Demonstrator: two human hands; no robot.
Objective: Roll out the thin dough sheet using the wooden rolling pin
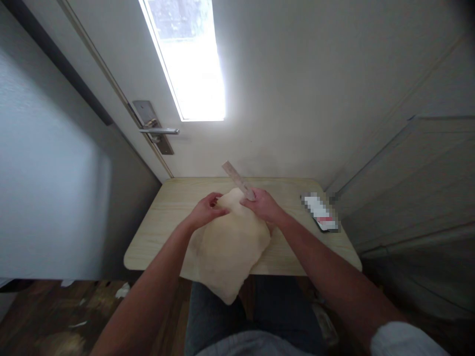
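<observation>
A thin cream sheet of soft cloth (pixel 233 247) lies over the front of the small table, its lower corner hanging past the edge above my lap. My left hand (pixel 206 211) grips the upper left edge of this cloth, thumb on top and fingers curled at the border. On the other side, my right hand (pixel 261 203) is closed around the lower end of a flat, pale, ruler-like strip (pixel 236 178). That strip slants up and to the left above the cloth's top edge. The right thumb also rests against the cloth.
The light wooden table (pixel 156 237) stands against a white door (pixel 297 99) with a metal handle (pixel 159 131) and a bright window pane. A phone (pixel 319 212), partly blurred out, lies at the table's right. White scraps (pixel 122 290) are on the floor at lower left.
</observation>
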